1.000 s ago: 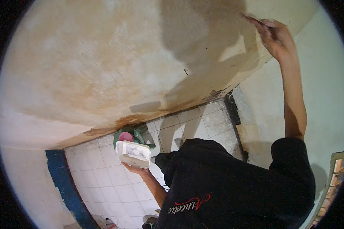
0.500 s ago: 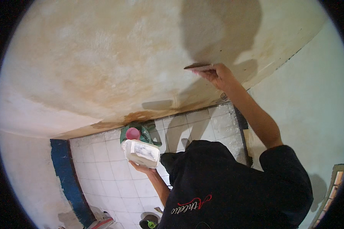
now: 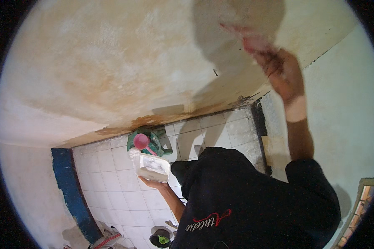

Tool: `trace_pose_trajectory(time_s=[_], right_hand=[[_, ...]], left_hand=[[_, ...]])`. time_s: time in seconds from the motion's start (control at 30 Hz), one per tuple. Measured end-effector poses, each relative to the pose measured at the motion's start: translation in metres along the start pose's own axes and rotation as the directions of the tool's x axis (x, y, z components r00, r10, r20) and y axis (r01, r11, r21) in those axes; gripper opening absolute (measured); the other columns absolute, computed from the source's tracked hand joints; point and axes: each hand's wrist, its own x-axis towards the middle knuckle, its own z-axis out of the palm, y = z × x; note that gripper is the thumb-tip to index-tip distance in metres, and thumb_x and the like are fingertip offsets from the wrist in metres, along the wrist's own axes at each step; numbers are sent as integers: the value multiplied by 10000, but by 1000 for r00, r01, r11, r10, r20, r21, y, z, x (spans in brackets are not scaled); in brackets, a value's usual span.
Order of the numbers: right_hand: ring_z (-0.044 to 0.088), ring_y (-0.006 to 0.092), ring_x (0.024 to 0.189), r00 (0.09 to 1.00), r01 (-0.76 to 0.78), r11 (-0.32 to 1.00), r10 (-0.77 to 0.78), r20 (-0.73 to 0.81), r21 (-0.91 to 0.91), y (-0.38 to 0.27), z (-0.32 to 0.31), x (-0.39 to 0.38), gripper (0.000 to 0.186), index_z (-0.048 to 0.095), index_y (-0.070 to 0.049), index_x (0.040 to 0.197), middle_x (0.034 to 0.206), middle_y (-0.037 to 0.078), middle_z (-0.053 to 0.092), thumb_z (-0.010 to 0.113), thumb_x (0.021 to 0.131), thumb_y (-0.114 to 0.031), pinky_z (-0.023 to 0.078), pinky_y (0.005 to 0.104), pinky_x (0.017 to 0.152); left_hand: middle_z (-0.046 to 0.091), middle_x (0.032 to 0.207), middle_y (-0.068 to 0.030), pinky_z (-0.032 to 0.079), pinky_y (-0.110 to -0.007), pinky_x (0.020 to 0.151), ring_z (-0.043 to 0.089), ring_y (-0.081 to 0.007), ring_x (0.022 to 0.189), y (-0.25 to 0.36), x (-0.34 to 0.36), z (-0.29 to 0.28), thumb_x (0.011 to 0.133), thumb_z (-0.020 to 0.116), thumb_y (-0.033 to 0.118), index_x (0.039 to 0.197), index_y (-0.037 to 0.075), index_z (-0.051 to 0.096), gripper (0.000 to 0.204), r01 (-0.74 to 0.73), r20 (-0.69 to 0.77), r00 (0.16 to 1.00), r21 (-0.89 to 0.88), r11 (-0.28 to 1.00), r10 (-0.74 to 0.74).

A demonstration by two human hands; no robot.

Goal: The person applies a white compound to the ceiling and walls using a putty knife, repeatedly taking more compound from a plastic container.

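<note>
My left hand (image 3: pixel 154 184) holds a white rectangular plastic tub (image 3: pixel 136 165) from beneath, low over the tiles. White paste or powder lies inside it. High at the right, my right hand (image 3: pixel 286 79) is closed around a flat scraper (image 3: pixel 247 37) with a pinkish colour, both smeared by motion. The scraper is in front of a plastered wall (image 3: pixel 112 70) with brown damp-looking patches; whether it touches the wall I cannot tell. A small dark mark (image 3: pixel 215 72) shows on the wall below the scraper.
Beyond the tub, a pink dipper (image 3: pixel 141 141) rests on a green plastic item (image 3: pixel 160 145). A dark bucket (image 3: pixel 158 237) with something green inside stands on the tiled floor (image 3: pixel 124 197). A blue band (image 3: pixel 72 193) runs up the left; a sack (image 3: pixel 108 238) lies below. A barred window (image 3: pixel 357 216) is at right.
My right hand has swung up and to the right with the scraper. A small dark mark now shows on the wall where the hand was near. The tub stays nearly in place.
</note>
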Motion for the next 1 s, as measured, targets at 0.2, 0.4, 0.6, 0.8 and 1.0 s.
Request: trace_pose_trajectory(time_s=[0.2, 0.4, 0.6, 0.8, 1.0], right_hand=[[537, 391, 1162, 824, -312, 886, 432, -366, 344, 95, -80, -15, 370, 362, 264, 1198, 1215, 355, 507, 269, 958, -1, 493, 416, 1016], [475, 418, 1218, 951, -53, 422, 297, 83, -905, 44, -84, 25, 379, 307, 271, 1234, 1284, 382, 426, 263, 950, 23, 502, 403, 1011], [514, 379, 1195, 935, -112, 938, 211, -285, 327, -6, -61, -14, 367, 412, 167, 1256, 1252, 294, 517, 361, 951, -30, 476, 428, 1023], [622, 364, 1023, 755, -186, 962, 270, -597, 200, 132, -114, -58, 330, 481, 120, 1179, 1141, 266, 590, 382, 937, -81, 536, 472, 905], [671, 349, 913, 882, -312, 896, 397, -255, 315, 261, -213, -31, 314, 598, 129, 1029, 1021, 256, 650, 450, 939, -133, 574, 373, 830]], left_hand=[[366, 1463, -121, 401, -517, 1030, 414, -354, 1298, -3, -4, 19, 929, 397, 568, 1446, 130, 340, 679, -15, -4, 1000, 5, 1000, 15], [357, 1467, -125, 396, -513, 1034, 404, -353, 1305, -2, -3, 24, 931, 396, 564, 1449, 119, 331, 686, -43, 9, 999, 41, 998, 43], [355, 1462, -142, 395, -509, 1035, 408, -358, 1298, 1, -5, 7, 930, 397, 567, 1451, 102, 316, 703, -54, -34, 998, 105, 993, 57], [365, 1453, -143, 399, -498, 1032, 420, -352, 1288, 2, -9, 7, 939, 389, 550, 1444, 98, 329, 680, -45, -103, 993, 131, 990, 59], [379, 1439, -134, 377, -503, 1045, 415, -349, 1287, 1, -13, 35, 950, 341, 557, 1432, 87, 338, 673, -43, -83, 995, 148, 988, 56]])
